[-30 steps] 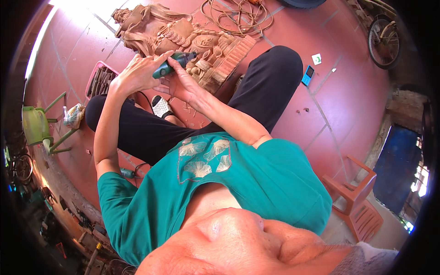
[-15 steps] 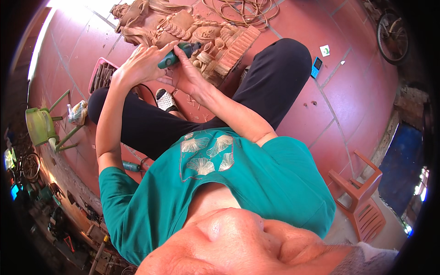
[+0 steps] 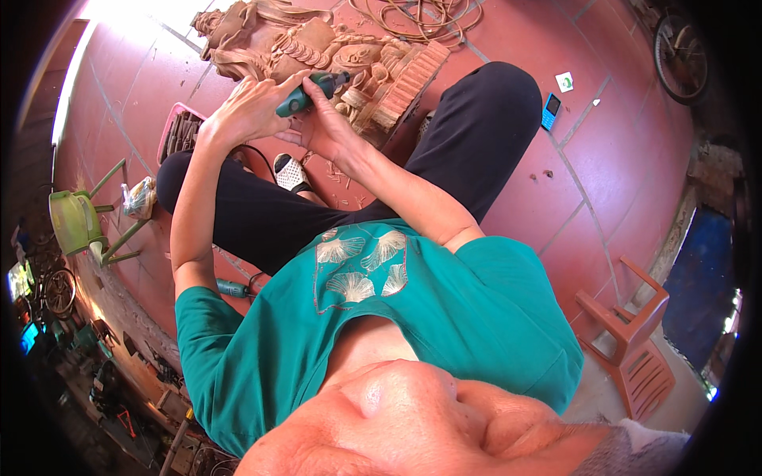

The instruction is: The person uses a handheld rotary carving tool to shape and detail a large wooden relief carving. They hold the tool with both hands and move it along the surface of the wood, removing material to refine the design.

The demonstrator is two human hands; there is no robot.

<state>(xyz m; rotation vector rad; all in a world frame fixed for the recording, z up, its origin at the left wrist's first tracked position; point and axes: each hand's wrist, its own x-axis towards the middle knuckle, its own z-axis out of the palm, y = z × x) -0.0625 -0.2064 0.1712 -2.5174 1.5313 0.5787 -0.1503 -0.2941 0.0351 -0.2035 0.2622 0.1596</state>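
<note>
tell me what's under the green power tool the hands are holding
The green power tool sits over a carved wooden statue lying on the red tiled floor. Both hands cover the tool's body, and its tip on the wood is too small to make out.

1. This is looking like a wood-carving workshop on an open tiled floor point(image 3: 627, 151).
2. A large carved wooden figure point(image 3: 317, 47) is lying at the far side, with wood chips point(image 3: 337, 170) scattering near it.
3. A tray of chisels point(image 3: 181, 131) is sitting to the left.
4. Cables point(image 3: 421, 16) are coiling far off, and cluttered tools point(image 3: 119, 389) are crowding the near left.
</note>
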